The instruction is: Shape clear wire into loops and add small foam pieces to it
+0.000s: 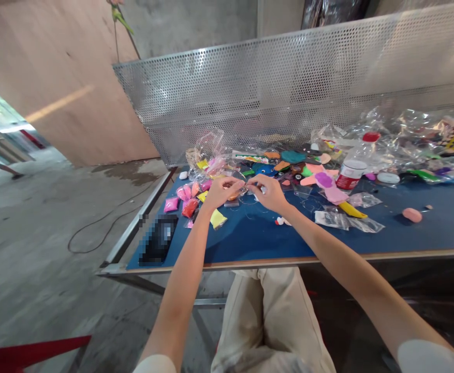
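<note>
Above the blue tabletop, my left hand (222, 192) and my right hand (268, 191) meet with pinched fingertips nearly touching. Between them runs a thin, clear strand (244, 189), like fine thread or wire; its ends are too small to follow. Loose loops of similar strand lie on the table just below my right hand. Close to my left hand are small packets of coloured clay, among them a yellow packet (218, 219), a red packet (190, 207) and a pink packet (171, 204). A small white and red piece (282, 221) lies by my right forearm.
A bottle with a red cap (353, 168) stands right of my hands. Flat coloured pieces and clear plastic bags (401, 134) crowd the back, before a perforated metal panel (227, 88). A dark phone (160, 238) lies at the left edge, a pink lump (412, 215) at right.
</note>
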Demonstrator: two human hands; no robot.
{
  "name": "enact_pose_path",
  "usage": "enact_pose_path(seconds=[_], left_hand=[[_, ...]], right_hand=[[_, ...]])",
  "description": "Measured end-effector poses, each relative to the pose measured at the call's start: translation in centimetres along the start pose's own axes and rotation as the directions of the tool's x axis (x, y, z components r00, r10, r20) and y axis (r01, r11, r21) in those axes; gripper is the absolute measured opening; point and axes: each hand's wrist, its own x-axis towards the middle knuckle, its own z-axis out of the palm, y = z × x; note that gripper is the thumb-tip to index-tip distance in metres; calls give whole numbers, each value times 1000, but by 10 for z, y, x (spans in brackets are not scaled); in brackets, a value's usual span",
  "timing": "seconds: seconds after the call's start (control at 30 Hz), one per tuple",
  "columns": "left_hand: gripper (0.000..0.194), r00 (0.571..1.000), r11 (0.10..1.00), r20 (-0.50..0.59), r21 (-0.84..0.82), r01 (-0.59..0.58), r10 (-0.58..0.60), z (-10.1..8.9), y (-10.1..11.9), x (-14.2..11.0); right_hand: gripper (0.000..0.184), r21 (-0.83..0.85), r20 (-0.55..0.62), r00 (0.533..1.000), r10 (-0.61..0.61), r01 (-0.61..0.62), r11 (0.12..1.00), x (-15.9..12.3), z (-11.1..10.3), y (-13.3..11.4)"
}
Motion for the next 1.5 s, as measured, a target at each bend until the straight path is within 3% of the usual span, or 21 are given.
enact_pose_path(seconds=[0.1, 0.17, 0.3, 0.37, 0.43, 0.7, 0.87, 0.97, 1.13, 1.33, 1.5], left_hand=[[54, 988, 989, -148, -136, -62, 42, -4, -7, 3], [60, 974, 977, -228, -207, -45, -3, -3, -13, 3], [50, 991, 994, -117, -85, -69, 59, 12, -15, -1], [49, 989, 990, -65, -41, -134, 131, 23, -13, -4], [48, 981, 983, -74, -32, -181, 178, 32, -13, -5], [47, 977, 975, -124, -115, -189, 174, 30, -20, -4], [36, 952, 958, -115, 55, -280, 285, 21, -13, -5], [33, 913, 926, -194, 200, -322, 359, 19, -14, -6], [30, 813, 863, -363, 405, -302, 455, 28, -23, -6], [32, 781, 797, -327, 505, -331, 531, 31, -28, -7], [18, 703, 720, -338, 596, -355, 626, 26, -25, -8]], right_hand=[[29, 220, 11, 983, 184, -182, 958, 7, -10, 2], [36, 437, 126, 949, 287, -313, 843, 11, -18, 3], [39, 623, 494, 814, 307, -577, 528, 13, -26, 2], [37, 634, 569, 768, 295, -637, 438, 12, -24, 2], [36, 644, 588, 753, 295, -657, 392, 10, -19, 3], [31, 606, 598, 751, 280, -652, 455, 4, -13, 6], [30, 614, 524, 823, 218, -542, 574, 6, -10, 7], [30, 612, 424, 879, 218, -456, 647, 8, -8, 6], [27, 609, 297, 927, 231, -370, 702, 9, -7, 4], [28, 629, 408, 868, 282, -491, 603, 7, -7, 6], [26, 635, 327, 896, 299, -443, 633, 7, -5, 7]])
